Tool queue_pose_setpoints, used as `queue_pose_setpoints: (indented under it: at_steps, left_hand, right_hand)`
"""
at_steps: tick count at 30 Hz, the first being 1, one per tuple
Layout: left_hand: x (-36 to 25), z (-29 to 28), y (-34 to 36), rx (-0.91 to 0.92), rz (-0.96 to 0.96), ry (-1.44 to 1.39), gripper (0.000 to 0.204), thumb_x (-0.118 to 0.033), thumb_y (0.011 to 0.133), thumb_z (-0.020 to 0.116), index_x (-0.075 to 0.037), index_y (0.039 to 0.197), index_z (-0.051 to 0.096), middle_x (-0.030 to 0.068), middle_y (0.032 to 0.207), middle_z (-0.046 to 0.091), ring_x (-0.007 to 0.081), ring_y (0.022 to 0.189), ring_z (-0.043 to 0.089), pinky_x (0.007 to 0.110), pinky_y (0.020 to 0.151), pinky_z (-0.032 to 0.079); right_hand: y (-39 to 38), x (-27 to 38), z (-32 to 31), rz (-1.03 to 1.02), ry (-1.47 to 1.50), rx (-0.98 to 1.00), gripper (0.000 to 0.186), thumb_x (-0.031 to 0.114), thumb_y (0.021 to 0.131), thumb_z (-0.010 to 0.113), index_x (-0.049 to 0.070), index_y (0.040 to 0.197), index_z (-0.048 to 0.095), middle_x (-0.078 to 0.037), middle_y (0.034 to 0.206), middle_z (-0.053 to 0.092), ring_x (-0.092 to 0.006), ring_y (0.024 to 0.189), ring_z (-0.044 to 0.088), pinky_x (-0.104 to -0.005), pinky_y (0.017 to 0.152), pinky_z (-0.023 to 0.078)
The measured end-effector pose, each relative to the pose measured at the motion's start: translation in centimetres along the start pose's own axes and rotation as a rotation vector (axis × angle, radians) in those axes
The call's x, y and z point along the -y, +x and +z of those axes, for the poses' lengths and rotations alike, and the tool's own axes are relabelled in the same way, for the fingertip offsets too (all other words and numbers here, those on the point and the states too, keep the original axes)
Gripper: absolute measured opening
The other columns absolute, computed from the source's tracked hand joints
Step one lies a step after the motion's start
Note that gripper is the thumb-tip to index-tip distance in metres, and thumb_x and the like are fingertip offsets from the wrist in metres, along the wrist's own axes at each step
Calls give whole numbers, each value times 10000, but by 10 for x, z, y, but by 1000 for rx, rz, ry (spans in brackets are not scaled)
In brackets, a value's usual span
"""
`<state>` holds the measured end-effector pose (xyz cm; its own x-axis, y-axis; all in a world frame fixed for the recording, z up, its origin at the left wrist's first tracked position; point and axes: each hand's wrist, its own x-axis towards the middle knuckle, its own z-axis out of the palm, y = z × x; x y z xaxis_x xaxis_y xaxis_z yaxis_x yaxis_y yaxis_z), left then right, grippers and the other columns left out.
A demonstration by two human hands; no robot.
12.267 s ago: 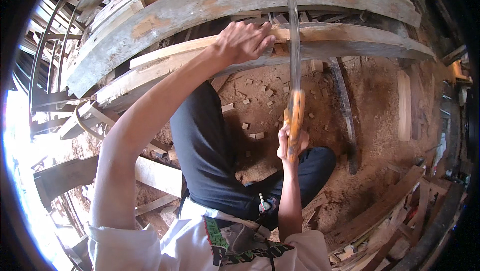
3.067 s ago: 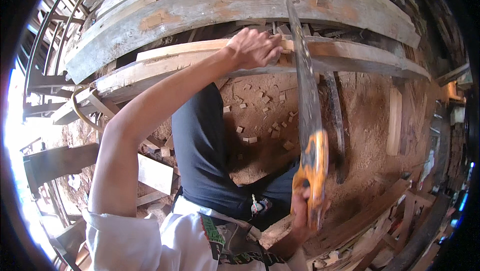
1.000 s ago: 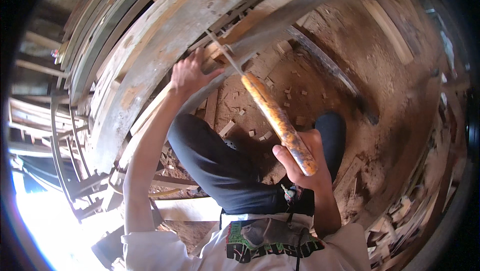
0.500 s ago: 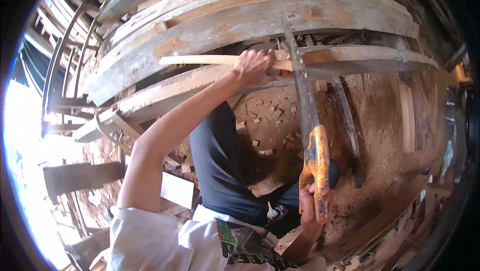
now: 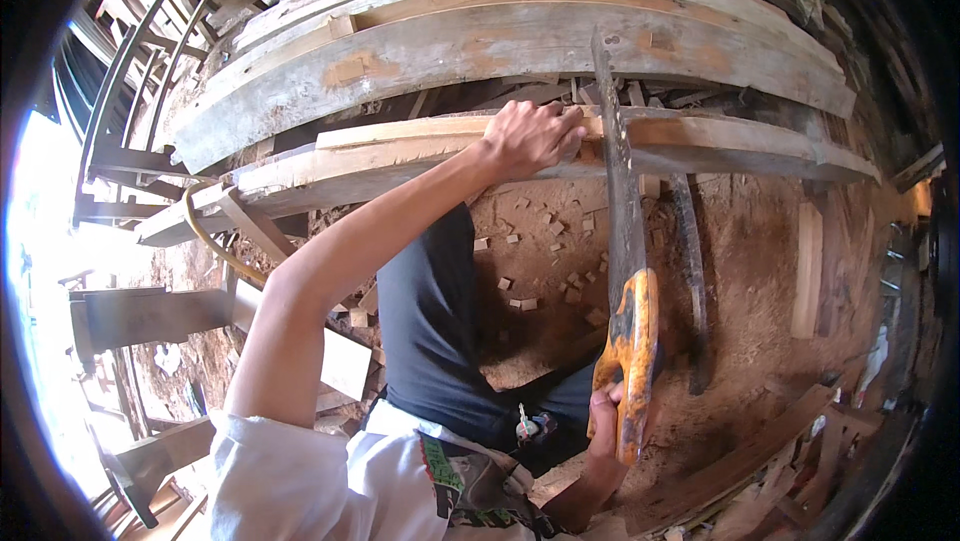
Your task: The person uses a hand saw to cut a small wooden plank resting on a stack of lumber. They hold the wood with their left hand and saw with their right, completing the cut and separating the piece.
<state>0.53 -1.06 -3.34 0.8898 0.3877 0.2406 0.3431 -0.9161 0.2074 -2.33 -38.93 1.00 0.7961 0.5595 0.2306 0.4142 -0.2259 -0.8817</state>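
Observation:
My right hand (image 5: 609, 409) is closed round the worn orange handle of a handsaw (image 5: 624, 201). Its long dark blade points away from me and crosses the beam just right of my left hand (image 5: 536, 139). That hand is closed over a thin pale wooden strip (image 5: 410, 129), pressing it down along the top of a long timber beam (image 5: 720, 141). The strip's right end reaches the saw blade. Whether the teeth are cutting into the wood cannot be made out.
Wide grey planks (image 5: 480, 51) lie stacked beyond the beam. Small cut wood blocks (image 5: 523, 304) and sawdust cover the ground below. A dark narrow bar (image 5: 690, 271) leans against the beam on the right. Scrap boards (image 5: 740, 451) lie at lower right, and a bench frame (image 5: 150, 321) stands at left.
The strip's left end has come down onto the beam, and the strip has shifted right. My left hand has moved a little right with it. The saw has moved slightly right and toward me.

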Motion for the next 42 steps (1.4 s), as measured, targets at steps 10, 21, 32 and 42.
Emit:
queue_pose_setpoints:
  at_steps: [10, 21, 32, 42]
  left_hand:
    - [0, -3, 3, 143, -19, 87, 506, -416, 1028, 324, -17, 1263, 529, 195, 1090, 651, 369, 761, 684, 447, 595, 565]
    - [2, 1, 0, -5, 16, 92, 487, -426, 1026, 321, -34, 1234, 522, 179, 902, 661, 341, 697, 677, 440, 593, 561]
    - [3, 3, 3, 85, -10, 107, 481, -436, 1032, 307, -45, 1239, 496, 224, 997, 652, 364, 719, 674, 462, 603, 546]
    - [9, 8, 5, 53, 12, 90, 547, -473, 1036, 234, -53, 1250, 512, 170, 782, 660, 301, 646, 677, 418, 511, 544]
  right_hand:
    - [17, -19, 2, -170, -234, 74, 217, 46, 821, 694, 38, 993, 562, -73, 930, 511, -191, 850, 544, -318, 760, 464]
    - [15, -50, 6, -357, -115, 74, 199, -25, 823, 653, 48, 1002, 608, -152, 924, 562, -293, 691, 544, -421, 539, 409]
    - [29, -22, 12, -226, -419, 229, 137, 25, 849, 674, 62, 976, 639, -122, 933, 593, -269, 844, 583, -440, 777, 478]
    - [8, -40, 9, -1, -225, 103, 165, 9, 816, 698, 38, 965, 633, -126, 981, 581, -280, 871, 592, -472, 784, 489]
